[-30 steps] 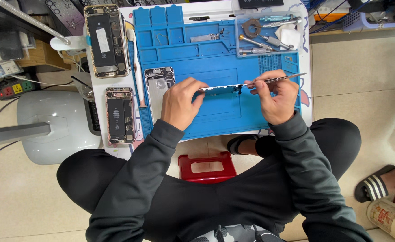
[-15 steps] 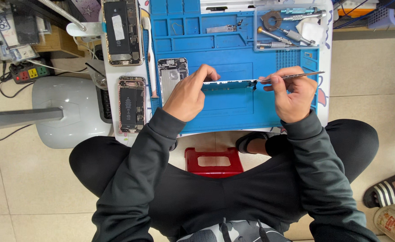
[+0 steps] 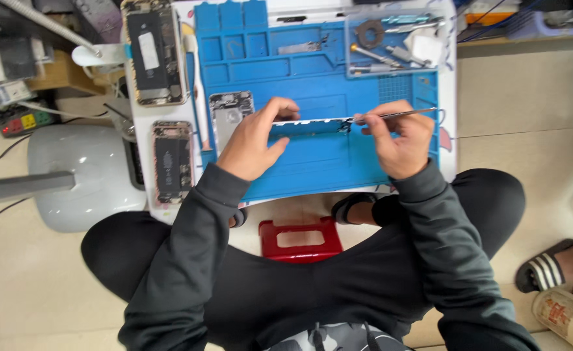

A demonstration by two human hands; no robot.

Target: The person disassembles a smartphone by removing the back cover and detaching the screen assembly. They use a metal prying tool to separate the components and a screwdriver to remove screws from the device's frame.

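**Phone held on edge over the blue mat**

The phone (image 3: 309, 123) stands on its long edge above the blue mat (image 3: 312, 162), seen as a thin silver strip. The left hand (image 3: 254, 143) pinches its left end, fingers curled over the top, thumb below. The right hand (image 3: 397, 136) grips tweezers (image 3: 397, 115), tips touching the phone's right end. Both forearms angle inward over the bench (image 3: 447, 130).

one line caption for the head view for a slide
Left hand steadies a thin phone part on edge above a blue repair mat; right hand works it with tweezers.
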